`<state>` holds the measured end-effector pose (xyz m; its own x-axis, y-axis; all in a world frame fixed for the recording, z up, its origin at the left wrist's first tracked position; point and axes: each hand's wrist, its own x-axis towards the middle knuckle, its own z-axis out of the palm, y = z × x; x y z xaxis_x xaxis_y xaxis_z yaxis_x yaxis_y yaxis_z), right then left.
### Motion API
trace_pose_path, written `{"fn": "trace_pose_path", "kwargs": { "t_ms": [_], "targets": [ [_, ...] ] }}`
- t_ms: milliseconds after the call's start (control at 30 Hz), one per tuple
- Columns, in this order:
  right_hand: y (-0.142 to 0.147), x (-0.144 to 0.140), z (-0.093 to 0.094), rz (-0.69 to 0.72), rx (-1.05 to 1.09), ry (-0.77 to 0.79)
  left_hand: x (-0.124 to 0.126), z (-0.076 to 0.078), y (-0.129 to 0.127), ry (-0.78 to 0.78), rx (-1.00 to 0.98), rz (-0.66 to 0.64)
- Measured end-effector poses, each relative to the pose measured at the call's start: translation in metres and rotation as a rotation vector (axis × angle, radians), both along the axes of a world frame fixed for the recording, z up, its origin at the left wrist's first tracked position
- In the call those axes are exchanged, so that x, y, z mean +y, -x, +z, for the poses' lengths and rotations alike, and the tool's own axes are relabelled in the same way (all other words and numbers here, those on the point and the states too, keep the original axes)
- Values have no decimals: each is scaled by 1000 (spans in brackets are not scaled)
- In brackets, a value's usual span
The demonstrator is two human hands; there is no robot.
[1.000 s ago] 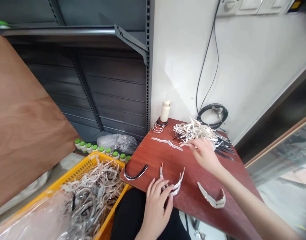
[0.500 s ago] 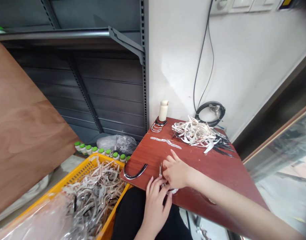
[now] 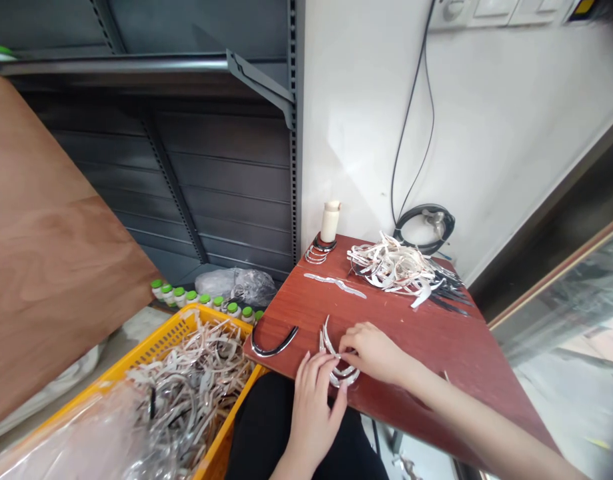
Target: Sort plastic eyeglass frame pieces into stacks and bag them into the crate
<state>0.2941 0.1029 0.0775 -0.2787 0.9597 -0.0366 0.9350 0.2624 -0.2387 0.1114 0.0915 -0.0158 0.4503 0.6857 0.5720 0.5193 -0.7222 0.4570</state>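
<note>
1. Both hands are at the near edge of the red table [image 3: 436, 347], on a small nested stack of white curved bands [image 3: 336, 357].
2. L hand [image 3: 313, 393]: fingers flat and spread, pressing the stack's left/near side. Not clenched, more a steadying touch than a hold.
3. R hand [image 3: 373, 350]: fingers curled onto the stack's right side, thumb and fingertips look pinched on a band end. Exact contact is hidden under the fingers, so can't tell how firm.
4. Handling, my read: thin plastic arcs, very light, springy, smooth so prob a bit slippery. They flex but could snap if bent hard. Nested ones will slide apart unless squeezed together.
5. Best hold: pinch across the stack at mid-arc, or grip both ends at once. The tips are thin, avoid levering there.
6. Around: a single black band [image 3: 273, 347] lies just left of the stack, apart from it. A flat white strip [image 3: 336, 285] is farther back, a loose pile of white and black bands [image 3: 401, 270] at the far side, and a small white bottle [image 3: 330, 222] by the wall.
7. A yellow crate [image 3: 161, 343] to the left of the table, lower down, is full of tangled bands.
</note>
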Motion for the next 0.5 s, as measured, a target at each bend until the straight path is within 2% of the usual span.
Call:
{"fn": "trace_pose_path", "kwargs": {
  "t_ms": [233,500],
  "targets": [
    [-2,-11,11,47,-40,55,1,-1,1,-45,37,17],
    [-12,-14,-2,100,120,56,3,1,1,-67,46,6]
  ]
}}
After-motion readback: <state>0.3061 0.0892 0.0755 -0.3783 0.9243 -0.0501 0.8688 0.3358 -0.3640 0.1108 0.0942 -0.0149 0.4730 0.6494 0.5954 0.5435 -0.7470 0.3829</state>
